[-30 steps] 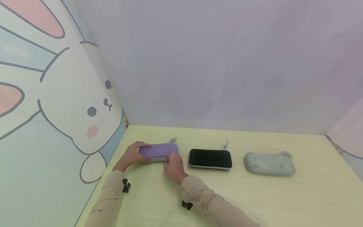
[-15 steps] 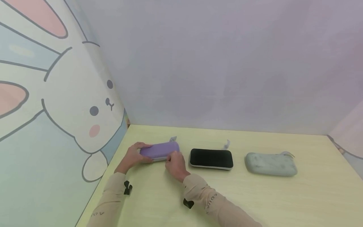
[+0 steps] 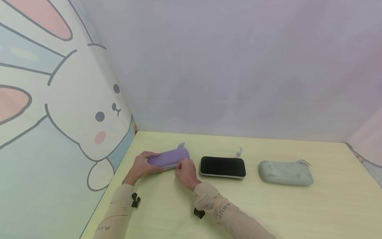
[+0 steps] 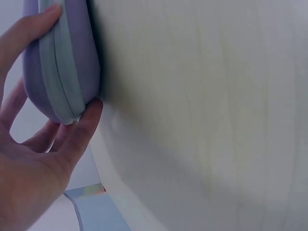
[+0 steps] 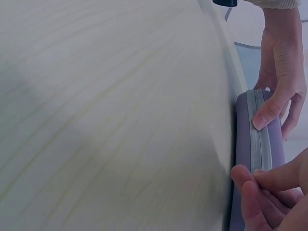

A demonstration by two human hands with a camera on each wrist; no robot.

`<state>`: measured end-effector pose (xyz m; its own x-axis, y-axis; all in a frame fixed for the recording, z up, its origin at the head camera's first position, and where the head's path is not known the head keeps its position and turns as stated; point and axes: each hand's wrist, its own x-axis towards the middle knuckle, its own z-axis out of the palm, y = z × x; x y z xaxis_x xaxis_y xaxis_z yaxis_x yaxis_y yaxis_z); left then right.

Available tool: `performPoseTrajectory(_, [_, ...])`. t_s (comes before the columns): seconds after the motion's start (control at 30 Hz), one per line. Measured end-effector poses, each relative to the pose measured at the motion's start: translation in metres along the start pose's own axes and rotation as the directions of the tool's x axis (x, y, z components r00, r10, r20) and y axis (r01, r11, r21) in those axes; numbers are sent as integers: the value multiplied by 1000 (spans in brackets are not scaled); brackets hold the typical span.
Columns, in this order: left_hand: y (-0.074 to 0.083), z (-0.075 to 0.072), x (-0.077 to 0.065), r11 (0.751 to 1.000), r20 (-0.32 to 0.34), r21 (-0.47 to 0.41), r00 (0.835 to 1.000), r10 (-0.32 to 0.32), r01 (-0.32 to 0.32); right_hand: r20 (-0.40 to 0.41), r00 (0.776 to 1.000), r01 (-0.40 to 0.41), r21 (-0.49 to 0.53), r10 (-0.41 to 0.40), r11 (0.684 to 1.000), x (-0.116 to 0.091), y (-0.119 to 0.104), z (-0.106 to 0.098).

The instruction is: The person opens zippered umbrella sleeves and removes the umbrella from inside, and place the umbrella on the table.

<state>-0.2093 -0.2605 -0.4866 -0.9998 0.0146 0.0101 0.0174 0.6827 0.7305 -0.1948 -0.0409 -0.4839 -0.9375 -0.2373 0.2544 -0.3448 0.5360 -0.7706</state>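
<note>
A purple zip case (image 3: 168, 158) with a pale grey zipper band (image 4: 60, 72) lies at the left of the table, its right end turned slightly toward the back wall. My left hand (image 3: 141, 167) grips the case's left end, thumb on the front zipper side and fingers around the end and far side. At the front right corner, my right hand (image 3: 186, 173) pinches the zipper pull between thumb and curled index finger; the fingertips (image 5: 240, 175) mostly hide it. Along the stretch between the hands, the zipper line (image 5: 260, 139) looks closed.
To the right lie a black case (image 3: 222, 167) with a white edge and a grey-green marbled case (image 3: 285, 173), each with a strap at the back. The pale yellow table (image 3: 268, 212) meets a lilac back wall (image 3: 226, 66) and a rabbit-print side wall (image 3: 80, 109).
The purple case has turned a little, its right end swinging toward the back wall. The right hand has shifted slightly right, staying at the front corner; the left hand keeps its grip.
</note>
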Motion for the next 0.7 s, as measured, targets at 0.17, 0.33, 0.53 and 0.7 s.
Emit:
performPoseTrajectory(0.17, [1, 3, -4, 1000, -17, -16, 1000, -9, 9, -3, 1000, -1, -9, 1, 1000, 1, 4, 0])
performPoseTrajectory(0.33, [1, 4, -8, 1000, -35, -11, 999, -8, 8, -12, 1000, 15, -13, -16, 1000, 2, 6, 1])
performPoseTrajectory(0.53, [1, 8, -10, 1000, -59, -5, 998, -12, 12, -5, 1000, 14, -27, -14, 1000, 3, 6, 3])
performPoseTrajectory(0.7, [3, 12, -13, 1000, -68, -2, 998, -15, 15, 5, 1000, 18, -24, -18, 1000, 3, 6, 3])
